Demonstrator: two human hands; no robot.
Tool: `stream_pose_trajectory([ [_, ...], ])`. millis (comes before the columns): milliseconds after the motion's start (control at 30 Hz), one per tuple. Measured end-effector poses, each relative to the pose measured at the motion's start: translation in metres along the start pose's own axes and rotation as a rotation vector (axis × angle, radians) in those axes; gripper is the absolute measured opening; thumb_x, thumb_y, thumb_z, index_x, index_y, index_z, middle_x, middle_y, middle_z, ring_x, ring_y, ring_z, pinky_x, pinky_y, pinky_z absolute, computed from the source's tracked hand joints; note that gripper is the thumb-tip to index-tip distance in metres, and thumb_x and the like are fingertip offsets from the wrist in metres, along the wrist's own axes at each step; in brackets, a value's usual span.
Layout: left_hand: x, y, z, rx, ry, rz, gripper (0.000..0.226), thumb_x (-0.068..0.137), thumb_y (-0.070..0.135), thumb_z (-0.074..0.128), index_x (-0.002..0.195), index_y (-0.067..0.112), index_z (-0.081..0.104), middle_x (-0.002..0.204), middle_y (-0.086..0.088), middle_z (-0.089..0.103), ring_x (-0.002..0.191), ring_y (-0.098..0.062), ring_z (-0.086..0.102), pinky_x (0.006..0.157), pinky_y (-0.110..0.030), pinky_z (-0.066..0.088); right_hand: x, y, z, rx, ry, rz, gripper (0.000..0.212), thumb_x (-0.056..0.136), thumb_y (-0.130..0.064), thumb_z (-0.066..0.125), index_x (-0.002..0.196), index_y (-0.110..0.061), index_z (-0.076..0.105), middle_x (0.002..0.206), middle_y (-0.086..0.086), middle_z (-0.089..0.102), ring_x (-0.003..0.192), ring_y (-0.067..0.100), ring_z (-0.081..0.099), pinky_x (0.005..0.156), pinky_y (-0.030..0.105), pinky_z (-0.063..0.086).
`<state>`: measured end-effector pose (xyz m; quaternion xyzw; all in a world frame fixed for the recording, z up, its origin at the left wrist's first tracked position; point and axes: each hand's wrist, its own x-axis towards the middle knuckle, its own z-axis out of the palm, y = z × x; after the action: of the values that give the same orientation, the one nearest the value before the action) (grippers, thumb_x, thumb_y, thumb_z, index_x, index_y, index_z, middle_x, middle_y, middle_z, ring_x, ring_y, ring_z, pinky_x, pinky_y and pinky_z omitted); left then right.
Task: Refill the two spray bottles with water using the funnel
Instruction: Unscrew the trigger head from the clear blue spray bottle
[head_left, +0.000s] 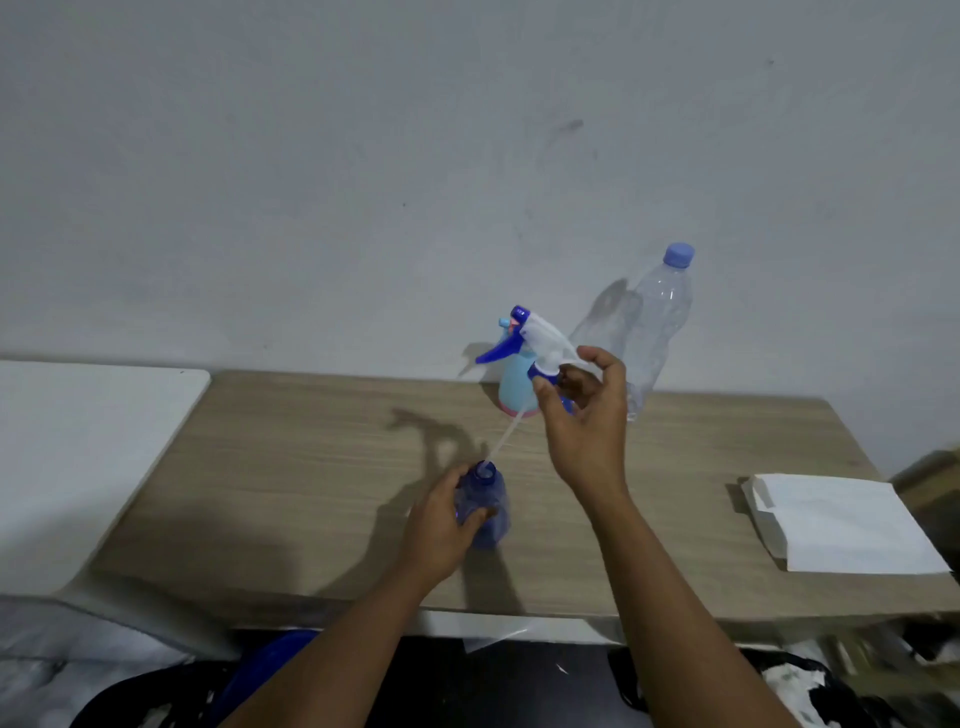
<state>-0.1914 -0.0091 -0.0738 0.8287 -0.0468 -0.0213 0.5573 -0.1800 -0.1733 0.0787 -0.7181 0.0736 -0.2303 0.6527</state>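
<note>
A: How was the dark blue spray bottle (485, 512) held?

B: It was gripped round the shoulder by the left hand (441, 525), with the fingers curled about it. It was stood upright on the wooden table (311, 467) at about 6 o'clock, near the front edge.

A: And the right hand (584, 415)?

B: The trigger sprayer head (535, 340) was pinched at its collar between thumb and fingers and raised toward 1 o'clock from that bottle. The head was unscrewed and clear of the neck, and only the tip of the dip tube (501, 441) was seen at the open mouth.

A: What was seen of the second bottle and the water?

B: The light blue spray bottle (514, 389) was stood at 12 o'clock by the wall, partly hidden behind the raised head, with its own sprayer apparently fitted. A clear water bottle (657, 332) was stood near it at 1 o'clock with its blue cap (679, 254) on, and its level could not be told. A stack of white paper (841, 525) was laid at 3 o'clock.

A: Was the funnel seen?

B: None could be made out with certainty.

A: How far along was the task judged to be?

B: It was judged early: one bottle was opened and nothing was seen poured. The funnel, the uncapping, both fillings and the refitting of the heads were left to be done
</note>
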Motion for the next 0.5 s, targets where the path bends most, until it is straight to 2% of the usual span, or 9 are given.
stream_pose_trajectory([
  [67,0.000,-0.003,0.000,-0.009,0.001,0.003,0.062,0.066,0.049,0.071,0.124,0.031,0.059,0.117,0.011,0.068,0.106,-0.009,0.065,0.094,-0.039,0.053,0.020,-0.012,-0.015,0.012,0.060,0.031,0.046,0.088,-0.008,0.072,0.124,-0.020,0.046,0.106,0.008,0.068,0.092,0.015,0.068,0.080,0.025,0.056],
  [133,0.000,-0.004,0.000,-0.017,0.004,0.022,0.060,0.067,0.048,0.076,0.123,0.040,0.057,0.117,0.012,0.069,0.106,-0.009,0.066,0.094,-0.042,0.054,0.038,-0.016,-0.032,-0.004,0.103,0.066,0.043,0.088,-0.010,0.071,0.122,-0.020,0.047,0.103,0.009,0.070,0.088,0.016,0.069,0.078,0.027,0.058],
  [200,0.000,-0.004,0.000,-0.024,0.009,0.033,0.057,0.067,0.047,0.077,0.120,0.049,0.056,0.116,0.012,0.069,0.106,-0.010,0.066,0.094,-0.041,0.054,0.051,-0.014,-0.048,-0.041,0.111,0.121,0.039,0.085,-0.014,0.072,0.115,-0.024,0.048,0.101,0.013,0.071,0.087,0.024,0.070,0.076,0.035,0.059],
  [267,0.000,-0.005,0.000,-0.032,0.011,0.038,0.057,0.068,0.045,0.077,0.120,0.048,0.056,0.117,0.011,0.068,0.106,-0.011,0.066,0.094,-0.043,0.054,0.058,-0.002,-0.060,-0.051,0.090,0.197,0.035,0.084,-0.015,0.071,0.109,-0.026,0.048,0.101,0.017,0.071,0.085,0.033,0.069,0.074,0.044,0.059],
  [367,0.000,-0.003,-0.001,-0.046,0.005,0.025,0.055,0.067,0.041,0.077,0.118,0.049,0.057,0.113,0.016,0.069,0.103,-0.009,0.067,0.092,-0.042,0.055,0.052,0.032,-0.070,-0.130,0.027,0.337,0.032,0.085,-0.008,0.066,0.108,-0.021,0.049,0.091,0.017,0.068,0.072,0.025,0.063,0.063,0.041,0.055],
  [433,-0.001,0.000,-0.002,-0.043,0.005,0.019,0.053,0.069,0.032,0.080,0.114,0.051,0.058,0.110,0.023,0.068,0.101,-0.004,0.066,0.090,-0.034,0.054,0.040,0.066,-0.071,-0.215,-0.033,0.423,0.036,0.079,-0.016,0.067,0.110,-0.024,0.050,0.085,0.013,0.068,0.066,0.022,0.059,0.061,0.039,0.050],
  [500,-0.001,0.002,-0.003,-0.041,-0.007,0.022,0.054,0.072,0.021,0.082,0.114,0.047,0.058,0.109,0.026,0.067,0.101,-0.002,0.066,0.090,-0.031,0.054,0.031,0.114,-0.073,-0.287,-0.098,0.526,0.060,0.064,-0.035,0.068,0.119,-0.033,0.045,0.096,0.014,0.072,0.071,0.022,0.061,0.066,0.037,0.049],
])
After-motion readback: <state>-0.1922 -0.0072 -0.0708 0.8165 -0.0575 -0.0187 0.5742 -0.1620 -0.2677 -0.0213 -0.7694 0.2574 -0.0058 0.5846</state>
